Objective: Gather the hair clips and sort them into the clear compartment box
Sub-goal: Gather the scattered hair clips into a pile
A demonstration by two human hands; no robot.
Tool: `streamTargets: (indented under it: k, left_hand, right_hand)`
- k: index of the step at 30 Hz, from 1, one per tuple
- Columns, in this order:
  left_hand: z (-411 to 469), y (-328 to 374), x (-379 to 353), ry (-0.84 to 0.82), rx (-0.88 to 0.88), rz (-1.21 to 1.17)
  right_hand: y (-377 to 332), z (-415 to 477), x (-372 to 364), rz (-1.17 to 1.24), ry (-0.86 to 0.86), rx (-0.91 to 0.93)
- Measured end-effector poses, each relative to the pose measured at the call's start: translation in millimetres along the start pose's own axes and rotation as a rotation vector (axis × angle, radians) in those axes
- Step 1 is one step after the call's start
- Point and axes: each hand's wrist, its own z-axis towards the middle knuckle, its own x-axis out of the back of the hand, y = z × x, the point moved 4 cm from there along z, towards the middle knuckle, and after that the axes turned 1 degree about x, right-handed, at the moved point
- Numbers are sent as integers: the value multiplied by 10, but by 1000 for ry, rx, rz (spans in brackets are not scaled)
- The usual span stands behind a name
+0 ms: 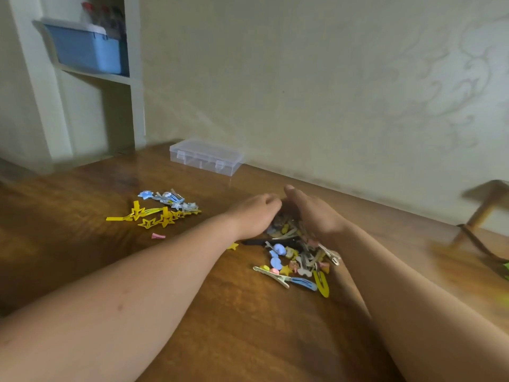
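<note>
A pile of mixed coloured hair clips (pixel 296 260) lies on the wooden table (pixel 220 312) in front of me. My left hand (pixel 254 215) and my right hand (pixel 314 213) cup the far end of that pile from both sides, fingertips nearly meeting; the clips under my palms are partly hidden. A second group of yellow star clips and silver-blue clips (pixel 162 209) lies to the left. One pink clip (pixel 158 236) and a small yellow star (pixel 232 246) lie apart. The clear compartment box (pixel 206 156), lid closed, stands at the back by the wall.
A wooden object with a dark cord (pixel 479 216) stands at the right table edge. A blue storage bin (pixel 88 48) sits on a white shelf at the back left. The wall runs close behind the table.
</note>
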Motion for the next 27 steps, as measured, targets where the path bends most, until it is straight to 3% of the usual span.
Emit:
streamTargets:
  k: [3,6,11,17,22,27]
  left_hand:
    - [-70,82,-71,-59,-46,-60]
    - [-210,171,-104,-118,-92,-74]
    - [-612,116,145,16,-143,-115]
    - [-1083,-293,566,258,-69,-34]
    - [-1229,-844,1018,517,114,145]
    - [-1043,-1359,1195,317,365,261]
  right_hand:
    - [5,-326,269,112,120,47]
    - [161,-750,508,-46,340,47]
    - [347,-910,118,-533,208,-58]
    - [134,-556,-335,-608,273,-79]
    - [132,-510,-395,-588,344,-104]
    - [148,-534,-371,-595,362,-89]
